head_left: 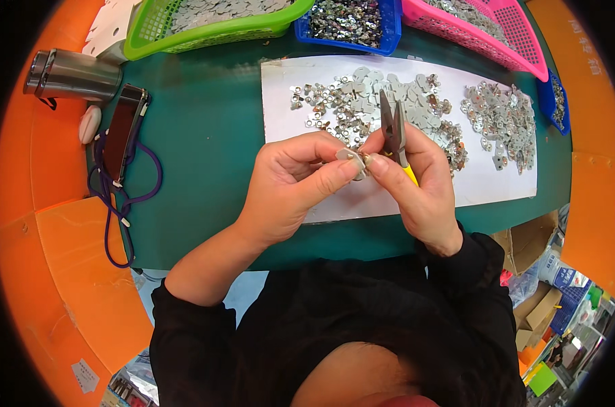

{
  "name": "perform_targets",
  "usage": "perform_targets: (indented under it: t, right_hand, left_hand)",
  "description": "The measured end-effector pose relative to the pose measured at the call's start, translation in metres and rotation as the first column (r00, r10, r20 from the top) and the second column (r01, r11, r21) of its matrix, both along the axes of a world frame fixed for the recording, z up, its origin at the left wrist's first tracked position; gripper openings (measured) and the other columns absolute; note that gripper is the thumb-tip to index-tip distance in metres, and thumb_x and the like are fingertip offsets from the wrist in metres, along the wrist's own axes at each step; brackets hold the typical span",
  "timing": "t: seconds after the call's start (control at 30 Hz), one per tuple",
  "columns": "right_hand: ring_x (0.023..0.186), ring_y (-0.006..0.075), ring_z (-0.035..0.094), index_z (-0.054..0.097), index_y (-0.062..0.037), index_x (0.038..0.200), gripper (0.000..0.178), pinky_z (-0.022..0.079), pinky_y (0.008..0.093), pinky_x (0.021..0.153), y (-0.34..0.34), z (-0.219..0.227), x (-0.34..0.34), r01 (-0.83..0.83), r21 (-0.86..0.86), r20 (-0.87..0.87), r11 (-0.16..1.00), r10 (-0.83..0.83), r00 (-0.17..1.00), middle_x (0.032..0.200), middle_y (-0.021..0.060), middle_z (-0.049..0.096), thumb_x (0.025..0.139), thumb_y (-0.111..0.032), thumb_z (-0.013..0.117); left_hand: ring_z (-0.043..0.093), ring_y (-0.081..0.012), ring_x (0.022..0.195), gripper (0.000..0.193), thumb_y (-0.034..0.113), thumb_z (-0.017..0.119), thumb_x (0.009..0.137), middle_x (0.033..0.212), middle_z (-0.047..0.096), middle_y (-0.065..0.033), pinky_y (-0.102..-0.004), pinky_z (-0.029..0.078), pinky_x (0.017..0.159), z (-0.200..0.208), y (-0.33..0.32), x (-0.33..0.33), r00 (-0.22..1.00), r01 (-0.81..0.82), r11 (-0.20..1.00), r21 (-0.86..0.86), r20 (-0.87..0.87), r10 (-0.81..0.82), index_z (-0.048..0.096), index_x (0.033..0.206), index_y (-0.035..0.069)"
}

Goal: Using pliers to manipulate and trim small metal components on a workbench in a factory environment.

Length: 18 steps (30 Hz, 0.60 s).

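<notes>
Between its thumb and fingers, my left hand (290,180) pinches a small flat metal plate (349,155). My right hand (426,186) meets it there, its thumb and fingertip closed at a small metal fitting beside the plate. Tucked in that same hand are needle-nose pliers (393,125) with yellow grips, jaws pointing away from me. Just beyond the hands, a pile of grey metal plates (416,98) and shiny small fittings (321,98) covers part of a white sheet (280,102). Fingers partly hide where plate and fitting meet.
Another heap of metal pieces (501,122) lies on the sheet's right. A green basket (219,37), blue tray (348,46) and pink basket (484,47) line the back. Far left are a steel tumbler (77,74) and a phone (123,132) with a purple cord (151,190).
</notes>
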State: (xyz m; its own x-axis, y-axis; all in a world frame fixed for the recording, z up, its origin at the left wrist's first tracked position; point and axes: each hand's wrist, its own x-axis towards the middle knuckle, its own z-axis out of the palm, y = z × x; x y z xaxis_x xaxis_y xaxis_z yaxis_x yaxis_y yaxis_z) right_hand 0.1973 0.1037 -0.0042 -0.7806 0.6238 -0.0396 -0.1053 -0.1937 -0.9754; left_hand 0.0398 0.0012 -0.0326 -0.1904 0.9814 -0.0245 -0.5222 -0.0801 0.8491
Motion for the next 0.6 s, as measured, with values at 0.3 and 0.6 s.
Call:
perform_targets:
  t: [0.3, 0.6]
  right_hand:
    - [0.088, 0.0065, 0.057, 0.062, 0.0006, 0.101, 0.013, 0.045, 0.0219, 0.079, 0.011, 0.003, 0.000, -0.060, -0.165, 0.030, 0.985, 0.065, 0.997, 0.093, 0.0020, 0.063, 0.092, -0.008, 0.066]
    - [0.082, 0.0087, 0.055, 0.061, -0.0007, 0.103, 0.019, 0.042, 0.0237, 0.075, 0.016, 0.004, 0.005, -0.093, -0.105, 0.113, 0.990, 0.105, 0.988, 0.088, 0.0027, 0.063, 0.091, -0.014, 0.065]
  left_hand:
    - [0.063, -0.0118, 0.086, 0.008, 0.001, 0.069, 0.090, 0.094, 0.067, -0.0064, -0.0260, 0.050, 0.079, 0.001, 0.003, -0.004, 0.981, -0.041, 0.998, 0.044, -0.189, 0.049, 0.069, 0.096, -0.004]
    - [0.063, -0.0124, 0.083, 0.007, 0.000, 0.070, 0.088, 0.093, 0.067, -0.0077, -0.0255, 0.050, 0.077, 0.000, 0.001, -0.001, 0.948, -0.044, 0.996, 0.077, -0.312, 0.066, 0.068, 0.093, -0.004]
